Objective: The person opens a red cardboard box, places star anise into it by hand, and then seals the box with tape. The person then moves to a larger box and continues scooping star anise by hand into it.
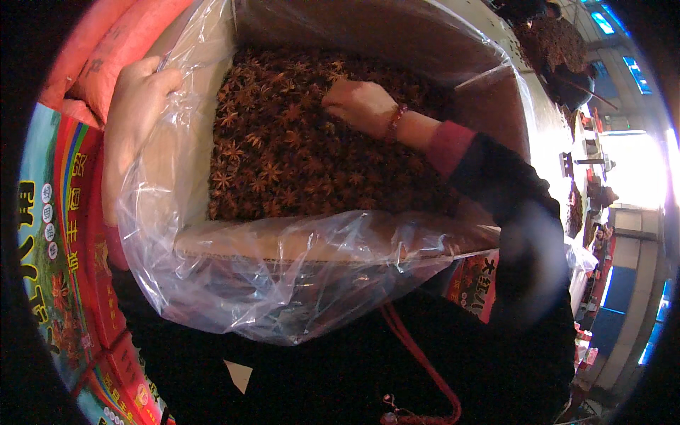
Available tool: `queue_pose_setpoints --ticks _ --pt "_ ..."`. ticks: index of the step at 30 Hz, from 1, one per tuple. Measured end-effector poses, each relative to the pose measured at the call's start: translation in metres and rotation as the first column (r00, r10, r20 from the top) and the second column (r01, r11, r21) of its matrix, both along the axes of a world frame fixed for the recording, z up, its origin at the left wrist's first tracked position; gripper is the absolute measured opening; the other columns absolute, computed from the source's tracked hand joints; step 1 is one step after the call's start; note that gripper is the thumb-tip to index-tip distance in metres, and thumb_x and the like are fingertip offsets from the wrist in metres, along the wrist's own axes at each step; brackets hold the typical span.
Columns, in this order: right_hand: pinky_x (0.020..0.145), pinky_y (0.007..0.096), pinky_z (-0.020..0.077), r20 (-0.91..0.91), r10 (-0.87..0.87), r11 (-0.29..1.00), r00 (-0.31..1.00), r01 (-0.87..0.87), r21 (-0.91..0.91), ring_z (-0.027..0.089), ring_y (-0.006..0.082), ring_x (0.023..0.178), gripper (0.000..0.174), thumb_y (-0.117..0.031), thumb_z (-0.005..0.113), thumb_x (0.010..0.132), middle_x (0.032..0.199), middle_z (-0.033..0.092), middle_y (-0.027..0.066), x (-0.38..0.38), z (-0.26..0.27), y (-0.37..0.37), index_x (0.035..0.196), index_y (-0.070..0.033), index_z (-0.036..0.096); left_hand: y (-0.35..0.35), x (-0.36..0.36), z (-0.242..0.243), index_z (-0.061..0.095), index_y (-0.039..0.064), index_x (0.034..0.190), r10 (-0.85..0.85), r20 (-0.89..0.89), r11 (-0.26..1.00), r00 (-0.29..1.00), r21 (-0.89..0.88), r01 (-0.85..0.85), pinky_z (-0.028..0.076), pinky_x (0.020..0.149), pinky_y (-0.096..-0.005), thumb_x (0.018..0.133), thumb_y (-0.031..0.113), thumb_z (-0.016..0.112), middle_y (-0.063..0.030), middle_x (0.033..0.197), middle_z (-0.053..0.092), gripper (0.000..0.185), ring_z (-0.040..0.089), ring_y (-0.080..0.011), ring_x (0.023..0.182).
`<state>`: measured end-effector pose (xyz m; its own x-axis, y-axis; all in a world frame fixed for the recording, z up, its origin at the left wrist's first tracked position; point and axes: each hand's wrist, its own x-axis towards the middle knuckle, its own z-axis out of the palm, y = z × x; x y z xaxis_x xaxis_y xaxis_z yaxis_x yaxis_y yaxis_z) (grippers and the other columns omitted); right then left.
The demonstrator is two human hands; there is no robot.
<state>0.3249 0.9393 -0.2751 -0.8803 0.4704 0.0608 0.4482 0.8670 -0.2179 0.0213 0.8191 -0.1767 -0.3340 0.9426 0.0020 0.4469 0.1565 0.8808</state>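
Observation:
Before me stands a cardboard carton (504, 111) with a deep bed of dried star anise (271, 172) inside. A clear plastic liner (255, 297) covers its rim and hangs down over the near side. On the left side my left hand (139, 95) grips the liner-covered carton edge, fingers bent over the top. My right hand (364, 103), with a beaded red bracelet (396, 118) at the wrist, is over the star anise, knuckles up. Its fingers are curled and their tips hidden, so whether they hold any pods cannot be told.
Printed red and green cartons (74, 228) are stacked on my left, with red filled sacks (114, 50) behind them. A red cord (425, 361) hangs before my dark clothing. At far right, a person (568, 87) is beside a heap of brown material (558, 42).

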Motion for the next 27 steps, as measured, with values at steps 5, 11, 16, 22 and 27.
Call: queue_pose_setpoints --ticks 5,11,16,22,27 --pt "0.072 0.0396 0.0507 -0.183 -0.112 0.989 0.977 0.092 -0.116 0.062 0.0303 0.082 0.018 -0.025 0.058 0.083 0.09 0.064 0.0107 -0.001 0.02 0.015 0.093 -0.013 0.066 0.003 -0.003 -0.002 0.056 -0.003 0.074 -0.022 -0.004 1.0 1.0 -0.014 0.022 0.036 0.052 -0.0263 0.071 0.008 0.052 -0.0023 0.065 0.052 0.013 0.046 -0.0098 0.057" --pt "0.079 0.0382 0.0501 -0.042 -0.296 0.947 0.954 0.287 -0.145 0.063 0.0284 0.087 0.032 -0.029 0.065 0.078 0.094 0.065 0.0136 0.002 0.031 0.054 0.105 -0.011 0.064 0.005 -0.004 -0.005 0.056 -0.003 0.074 -0.021 0.008 1.0 1.0 -0.001 0.021 0.036 0.052 -0.0254 0.07 0.008 0.051 -0.0018 0.064 0.052 0.013 0.045 -0.0093 0.056" --pt "0.086 0.0419 0.0465 0.056 -0.109 0.994 0.992 0.111 -0.021 0.057 0.0338 0.099 0.043 -0.031 0.066 0.078 0.108 0.06 0.0149 0.0 0.002 0.054 0.116 -0.013 0.058 0.004 -0.003 -0.002 0.056 -0.003 0.074 -0.033 -0.025 0.999 0.999 -0.026 0.032 0.036 0.052 -0.0253 0.07 0.008 0.051 -0.0016 0.064 0.051 0.012 0.045 -0.0091 0.056" --pt "0.083 0.0386 0.049 -0.092 -0.291 0.942 0.952 0.268 -0.204 0.061 0.0304 0.093 0.028 -0.027 0.058 0.083 0.098 0.065 0.0136 0.009 0.015 0.061 0.104 -0.009 0.065 0.003 -0.003 -0.003 0.053 -0.001 0.068 -0.019 -0.006 1.0 1.0 0.011 0.019 0.034 0.051 -0.0263 0.069 0.007 0.051 -0.0007 0.062 0.048 0.009 0.042 -0.0083 0.056" --pt "0.067 0.0293 0.0532 0.113 -0.336 0.845 0.935 0.352 -0.402 0.065 0.0156 0.072 0.026 -0.021 0.057 0.086 0.086 0.066 0.0111 0.023 0.032 0.068 0.104 -0.004 0.064 0.004 -0.006 -0.003 0.051 0.0 0.065 -0.04 -0.096 0.999 0.995 0.022 0.042 0.033 0.051 -0.0265 0.069 0.007 0.05 0.0003 0.062 0.046 0.009 0.042 -0.0079 0.056"
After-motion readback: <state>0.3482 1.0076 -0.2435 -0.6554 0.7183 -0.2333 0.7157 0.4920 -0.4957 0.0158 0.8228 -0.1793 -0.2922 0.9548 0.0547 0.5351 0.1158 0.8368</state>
